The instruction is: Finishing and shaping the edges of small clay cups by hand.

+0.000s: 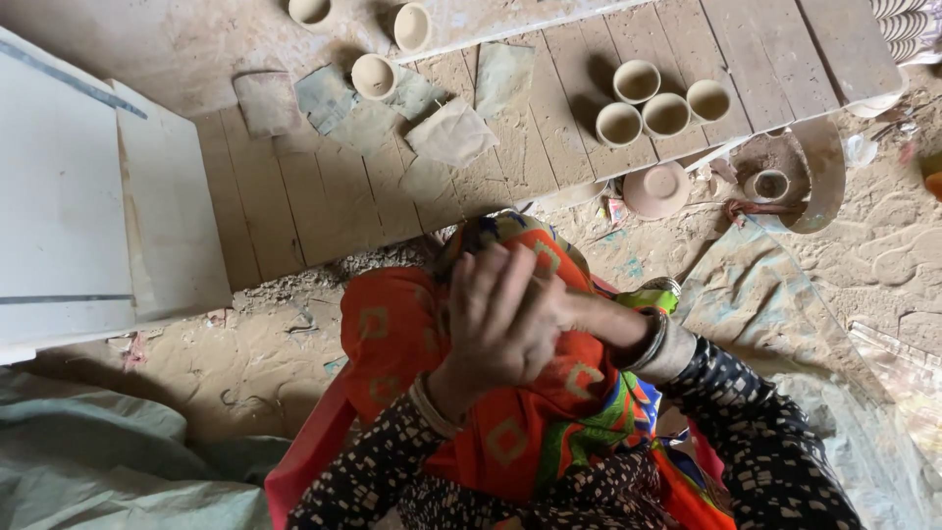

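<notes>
- The left hand (500, 314) lies cupped over the right hand (579, 312), palms pressed together above a lap draped in orange patterned cloth (412, 344).
- Grip: both hands are curled mostly closed, one on the other; whether anything sits between the palms I cannot tell, since the fingers cover it.
- Beyond the grip, on the wooden boards (324, 196), three small clay cups (662, 98) stand huddled together, touching.
- Further past the grip and to the left, a single cup (373, 76) rests among scraps of dusty cloth (451, 132); two more cups (412, 26) sit at the far edge.
- Right of the grip, on the sandy floor, lie a shallow clay dish (655, 188) and a small pot (770, 184) inside a curved rim.
- If the palms are rubbing or rolling, I would judge it best done with even pressure, keeping the wrists low over the lap so nothing slips out sideways.
- The bangles at both wrists look loose; keeping them clear of the palms seems sensible.
</notes>
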